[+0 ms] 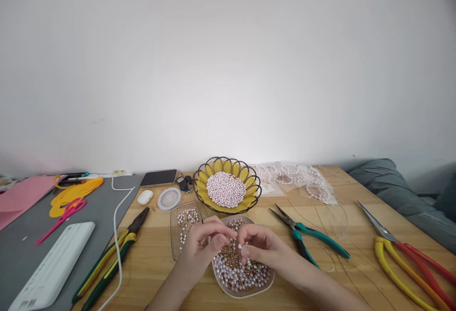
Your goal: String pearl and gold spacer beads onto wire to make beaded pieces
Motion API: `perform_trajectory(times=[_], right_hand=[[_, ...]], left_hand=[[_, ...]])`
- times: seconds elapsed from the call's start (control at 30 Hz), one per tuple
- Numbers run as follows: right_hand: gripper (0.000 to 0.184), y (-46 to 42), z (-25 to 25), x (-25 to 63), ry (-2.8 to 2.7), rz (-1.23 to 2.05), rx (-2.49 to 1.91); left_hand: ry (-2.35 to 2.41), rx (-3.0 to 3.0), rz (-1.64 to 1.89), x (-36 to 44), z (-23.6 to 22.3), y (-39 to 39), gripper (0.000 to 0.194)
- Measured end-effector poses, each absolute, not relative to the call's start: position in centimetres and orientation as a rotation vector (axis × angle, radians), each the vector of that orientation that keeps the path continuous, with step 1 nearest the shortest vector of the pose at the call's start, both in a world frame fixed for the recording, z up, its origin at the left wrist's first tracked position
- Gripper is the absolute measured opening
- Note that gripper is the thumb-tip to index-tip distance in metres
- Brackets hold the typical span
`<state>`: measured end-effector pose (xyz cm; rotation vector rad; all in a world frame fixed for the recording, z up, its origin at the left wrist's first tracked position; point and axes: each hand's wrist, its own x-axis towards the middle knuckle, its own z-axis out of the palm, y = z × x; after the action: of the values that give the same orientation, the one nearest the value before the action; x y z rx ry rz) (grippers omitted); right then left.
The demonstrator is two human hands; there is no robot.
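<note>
Grey marks on the white power strip (53, 263), far left of the bead dish (244, 295), are too small to read. Just behind the dish stands a yellow basket (203, 191) of pale beads; at the dish's left is a clear tray (173, 237) of mixed beads, partly covered by the left hand (204, 243). Farther left of the dish lie green-and-yellow pliers (121, 259), with a white cable (116, 225) crossing them. Right of the dish are teal pliers (320, 238), jaws slightly apart, then large scissors (384, 240); bagged pearl strands (295, 178) lie behind and to its right.

Both hands are above the dish, blocking part of its gold and pearl beads. The right hand (261, 247) is curled, thumb and forefinger pinching a pearl bead (240, 246). The left hand is half closed, thumb near forefinger; whether it grips a fine thread, I cannot tell.
</note>
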<state>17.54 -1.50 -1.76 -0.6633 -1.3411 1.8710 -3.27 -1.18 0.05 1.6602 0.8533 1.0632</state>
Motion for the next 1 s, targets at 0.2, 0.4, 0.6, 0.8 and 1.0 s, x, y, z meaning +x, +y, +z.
perform_trajectory(times=[0.2, 0.4, 0.6, 0.8, 1.0], right_hand=[[0.034, -1.5, -2.4, 17.8, -1.224, 1.759, -0.622], [0.033, -1.4, -2.6, 17.7, -1.193, 1.768, -0.583], [0.032, -1.4, -2.7, 17.6, -1.19, 1.78, -0.578], [0.033, -1.4, -2.9, 17.5, -1.17, 1.814, -0.587], [0.033, -1.3, -2.7, 17.5, -1.16, 1.812, -0.609]], left_hand=[[1.115, 2.024, 0.715, -2.9, 0.2, -1.4, 0.012], [0.994, 2.281, 0.355, -2.4, -0.5, -1.8, 0.02], [0.987, 2.37, 0.337, -2.1, -0.8, -2.1, 0.016], [0.975, 2.457, 0.291, -2.0, -0.7, -2.2, 0.015], [0.949, 2.453, 0.311, -2.3, -1.6, -2.1, 0.008]])
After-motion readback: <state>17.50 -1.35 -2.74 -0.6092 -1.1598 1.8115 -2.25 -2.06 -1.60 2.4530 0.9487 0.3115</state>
